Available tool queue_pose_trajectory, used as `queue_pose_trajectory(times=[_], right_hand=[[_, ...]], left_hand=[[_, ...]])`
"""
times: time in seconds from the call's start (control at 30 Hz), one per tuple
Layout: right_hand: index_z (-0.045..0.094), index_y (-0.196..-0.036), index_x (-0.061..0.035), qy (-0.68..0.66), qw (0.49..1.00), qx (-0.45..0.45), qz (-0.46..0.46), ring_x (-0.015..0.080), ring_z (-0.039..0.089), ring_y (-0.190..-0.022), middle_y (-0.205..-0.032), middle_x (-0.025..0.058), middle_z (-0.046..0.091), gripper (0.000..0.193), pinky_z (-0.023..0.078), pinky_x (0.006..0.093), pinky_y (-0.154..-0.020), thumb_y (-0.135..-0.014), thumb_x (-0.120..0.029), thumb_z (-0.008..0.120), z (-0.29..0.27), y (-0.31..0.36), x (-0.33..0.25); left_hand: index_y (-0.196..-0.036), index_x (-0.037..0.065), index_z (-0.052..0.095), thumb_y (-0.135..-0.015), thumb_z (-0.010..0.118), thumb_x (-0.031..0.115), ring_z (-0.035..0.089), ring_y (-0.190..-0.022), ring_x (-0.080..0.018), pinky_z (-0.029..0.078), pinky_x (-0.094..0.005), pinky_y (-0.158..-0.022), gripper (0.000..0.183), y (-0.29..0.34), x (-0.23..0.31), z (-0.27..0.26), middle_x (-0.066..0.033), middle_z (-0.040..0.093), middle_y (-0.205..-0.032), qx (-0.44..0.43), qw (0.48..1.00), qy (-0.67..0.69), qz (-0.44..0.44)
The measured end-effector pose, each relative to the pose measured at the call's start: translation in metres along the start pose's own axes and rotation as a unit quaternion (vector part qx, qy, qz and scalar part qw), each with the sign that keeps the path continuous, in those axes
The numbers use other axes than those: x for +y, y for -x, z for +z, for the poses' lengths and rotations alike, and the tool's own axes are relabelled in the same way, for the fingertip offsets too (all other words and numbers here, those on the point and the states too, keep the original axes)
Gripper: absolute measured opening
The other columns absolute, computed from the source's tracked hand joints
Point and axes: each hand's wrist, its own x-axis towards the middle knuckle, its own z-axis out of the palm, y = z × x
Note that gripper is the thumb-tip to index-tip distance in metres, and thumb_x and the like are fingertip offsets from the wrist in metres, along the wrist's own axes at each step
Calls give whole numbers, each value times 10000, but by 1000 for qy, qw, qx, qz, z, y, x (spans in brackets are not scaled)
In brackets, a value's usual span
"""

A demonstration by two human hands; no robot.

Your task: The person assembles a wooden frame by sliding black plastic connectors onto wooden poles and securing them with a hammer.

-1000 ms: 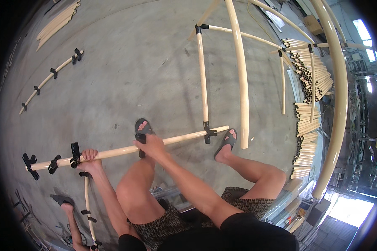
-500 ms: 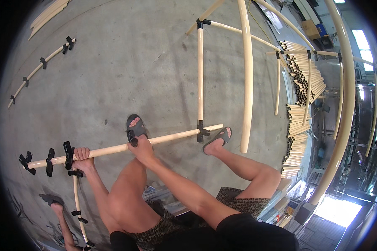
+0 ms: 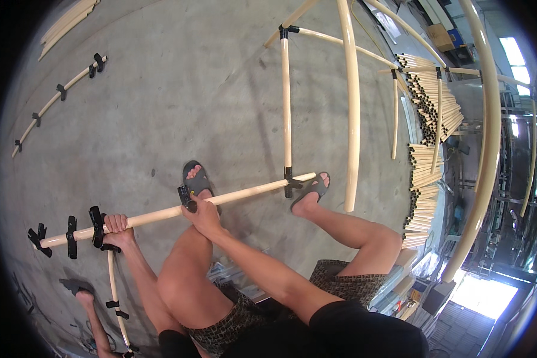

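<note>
A long cream pipe slants across in front of my legs. Around the pipe near its left end, my left hand is closed, right beside a black pipe joint. Farther right, my right hand is closed about a second black joint on the same pipe; the palm hides part of that joint. More black joints, including an upright one, sit toward the left end. The pipe's right part meets a black joint at the foot of an upright-looking cream pipe.
A cream pipe frame rises on the right, near my foot. Stacked pipes lie beyond it. Another pipe with black joints rests on the floor at far left. Another person's foot shows at lower left, beside a jointed pipe.
The black joint at my right hand has tilted slightly leftward. Both hands keep their places on the pipe, and the whole view has shifted a little.
</note>
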Motion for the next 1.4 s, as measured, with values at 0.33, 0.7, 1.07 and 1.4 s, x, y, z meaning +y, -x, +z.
queue_pose_trajectory(times=[0.33,0.7,1.07,1.4], right_hand=[[690,-1220,11,-9,1000,6,22,323,711,-711,-718,195,685,569,550,423,-699,-807,-372,771,-21,8,-27],[682,-1177,71,-223,970,86,-33,201,737,-829,-896,210,747,531,557,343,-769,-794,-283,779,-87,40,-62],[539,-1337,124,-493,866,76,-1,179,712,-849,-1028,161,716,530,612,297,-734,-892,-78,746,-197,90,-101],[537,-1351,100,-584,807,64,-51,232,719,-927,-1110,151,694,504,629,362,-844,-910,-62,719,-222,110,-95]], left_hand=[[-591,147,347,-888,570,456,279,-421,-120,273,-273,-441,483,4,4,59,15,286,-474,-61,998,13,-3],[-614,136,351,-880,589,619,294,-481,-112,265,-286,-499,600,54,6,259,17,293,-519,-88,991,-102,8],[-694,105,380,-651,431,996,325,-510,-154,284,-310,-523,893,126,-49,430,4,310,-578,-224,960,-166,6],[-700,95,413,-702,297,995,328,-535,-146,273,-302,-531,908,170,-70,493,1,342,-584,-176,957,-226,45]])
